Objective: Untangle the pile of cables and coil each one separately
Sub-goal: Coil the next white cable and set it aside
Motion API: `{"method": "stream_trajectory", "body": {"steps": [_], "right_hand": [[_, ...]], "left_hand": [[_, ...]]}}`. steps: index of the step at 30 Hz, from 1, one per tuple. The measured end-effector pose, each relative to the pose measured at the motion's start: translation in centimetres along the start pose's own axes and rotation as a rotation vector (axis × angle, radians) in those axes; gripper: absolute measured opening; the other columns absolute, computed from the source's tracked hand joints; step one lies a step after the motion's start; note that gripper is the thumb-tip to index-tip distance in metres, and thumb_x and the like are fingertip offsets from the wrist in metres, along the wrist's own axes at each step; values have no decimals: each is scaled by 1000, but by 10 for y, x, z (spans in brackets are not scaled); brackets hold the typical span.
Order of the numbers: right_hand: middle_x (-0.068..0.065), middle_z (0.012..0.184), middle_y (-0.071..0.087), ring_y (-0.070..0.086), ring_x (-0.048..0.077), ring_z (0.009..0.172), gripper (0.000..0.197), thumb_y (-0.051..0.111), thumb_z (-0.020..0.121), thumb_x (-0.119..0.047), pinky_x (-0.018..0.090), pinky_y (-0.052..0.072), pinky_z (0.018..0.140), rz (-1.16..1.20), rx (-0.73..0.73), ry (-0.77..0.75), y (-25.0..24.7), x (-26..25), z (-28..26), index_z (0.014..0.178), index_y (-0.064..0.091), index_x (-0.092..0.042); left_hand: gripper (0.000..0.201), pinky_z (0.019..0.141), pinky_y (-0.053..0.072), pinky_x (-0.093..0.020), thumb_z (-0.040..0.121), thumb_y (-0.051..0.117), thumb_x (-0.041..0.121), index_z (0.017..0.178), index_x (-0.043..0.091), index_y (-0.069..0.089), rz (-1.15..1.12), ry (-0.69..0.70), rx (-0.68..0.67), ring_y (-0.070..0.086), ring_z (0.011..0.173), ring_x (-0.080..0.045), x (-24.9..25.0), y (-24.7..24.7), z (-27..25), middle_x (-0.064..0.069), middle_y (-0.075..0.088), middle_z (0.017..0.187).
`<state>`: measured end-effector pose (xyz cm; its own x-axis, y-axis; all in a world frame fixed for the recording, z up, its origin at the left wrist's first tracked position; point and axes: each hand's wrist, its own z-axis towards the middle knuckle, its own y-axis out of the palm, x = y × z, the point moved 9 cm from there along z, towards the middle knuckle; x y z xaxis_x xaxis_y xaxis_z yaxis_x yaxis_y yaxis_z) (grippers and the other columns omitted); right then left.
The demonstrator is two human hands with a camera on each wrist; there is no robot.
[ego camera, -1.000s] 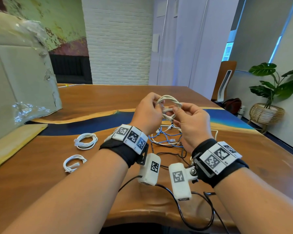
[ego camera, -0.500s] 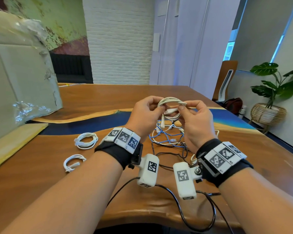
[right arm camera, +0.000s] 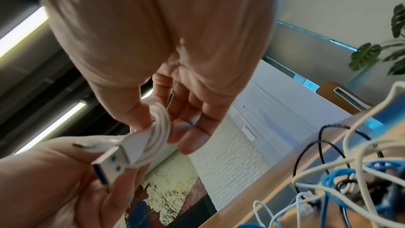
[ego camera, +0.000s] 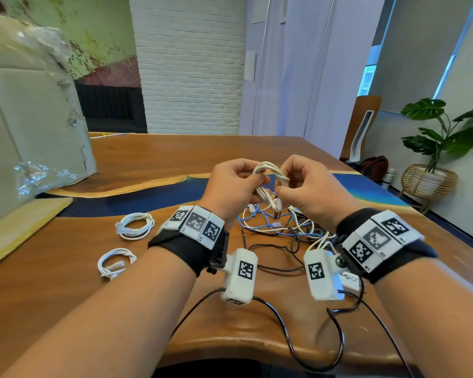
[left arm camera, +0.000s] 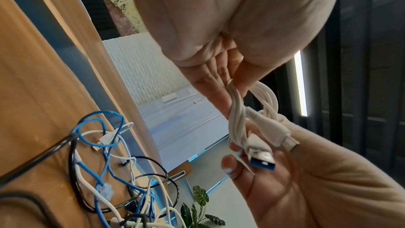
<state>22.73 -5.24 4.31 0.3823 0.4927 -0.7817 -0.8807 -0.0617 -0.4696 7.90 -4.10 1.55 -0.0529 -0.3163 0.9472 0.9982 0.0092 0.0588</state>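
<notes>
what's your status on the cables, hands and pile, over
Left hand and right hand both grip the coiled white USB cable above the table. Two white coils lie finished at left. Tangled blue, white and black cable pile remains underneath.

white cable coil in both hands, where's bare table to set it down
Bare wood lies near the two finished coils: between them and the left forearm, and toward the near table edge. More beyond the blue strip, right of the cardboard. Crowded: the tangled pile under the left hand and right hand holding the white cable coil.
</notes>
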Motion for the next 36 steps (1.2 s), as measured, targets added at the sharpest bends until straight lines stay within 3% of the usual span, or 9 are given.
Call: {"method": "stream_trajectory", "body": {"steps": [2, 8, 13, 16, 21, 26, 32, 34, 36], "right_hand": [[28, 88, 69, 68, 48, 81, 14, 75, 88, -3, 59, 61, 75, 13, -7, -3, -3, -1, 1, 94, 62, -5], [16, 83, 73, 71, 18, 69, 14, 77, 90, -11, 42, 62, 67, 102, 67, 24, -2, 4, 1, 102, 70, -8], [16, 94, 74, 74, 31, 80, 21, 78, 89, -16, 46, 63, 72, 69, 33, 47, 10, 8, 0, 108, 70, -18], [7, 101, 75, 76, 26, 86, 29, 79, 89, -20, 49, 64, 77, 51, 17, 97, 11, 15, -1, 114, 67, -27], [-2, 111, 70, 77, 17, 87, 44, 79, 88, -27, 33, 63, 67, -52, -100, 159, 6, 23, -11, 127, 59, -31], [-7, 105, 73, 75, 17, 87, 35, 77, 89, -26, 45, 65, 76, -176, -169, 190, -22, 43, -30, 120, 64, -35], [-4, 92, 77, 75, 20, 77, 25, 77, 88, -21, 41, 61, 69, -285, -226, 299, -49, 80, -47, 110, 71, -31], [-8, 90, 77, 75, 19, 76, 24, 77, 89, -24, 36, 60, 66, -365, -308, 343, -50, 94, -53, 110, 70, -33], [-9, 90, 76, 74, 17, 76, 23, 77, 88, -30, 33, 59, 65, -438, -372, 379, -52, 107, -58, 109, 70, -35]], "left_hand": [[14, 61, 60, -31, 95, 65, 0, 108, 0, 70, -21, -7, 2, 71, 73, -25, 1, -2, 1, -16, 76, 91], [16, 67, 62, -35, 94, 65, -2, 108, -1, 73, -25, 1, -61, 73, 75, -27, 9, 1, -2, -23, 75, 99], [20, 73, 64, -37, 95, 65, -2, 111, 1, 75, 68, 1, -87, 75, 84, -31, 6, -1, -5, -21, 76, 101], [19, 69, 63, -35, 94, 66, -1, 110, 5, 75, 141, 4, -74, 74, 76, -28, 5, -11, -3, -14, 73, 88], [14, 69, 64, -42, 92, 69, -1, 103, 7, 74, 304, -9, -12, 73, 72, -31, 2, -49, 7, -11, 62, 77], [8, 70, 64, -48, 91, 72, 0, 97, 5, 71, 471, -95, 45, 76, 73, -33, -11, -103, 22, -14, 67, 78], [8, 57, 60, -36, 87, 79, 19, 79, 22, 78, 890, -159, 66, 66, 61, -19, -32, -137, 46, -3, 75, 72], [9, 49, 47, -26, 86, 79, 21, 78, 24, 80, 1022, -230, 16, 60, 59, -15, -47, -137, 55, 2, 74, 72], [8, 53, 44, -25, 86, 77, 18, 78, 19, 77, 1134, -335, -80, 54, 60, -17, -70, -135, 61, 5, 71, 74]]}}
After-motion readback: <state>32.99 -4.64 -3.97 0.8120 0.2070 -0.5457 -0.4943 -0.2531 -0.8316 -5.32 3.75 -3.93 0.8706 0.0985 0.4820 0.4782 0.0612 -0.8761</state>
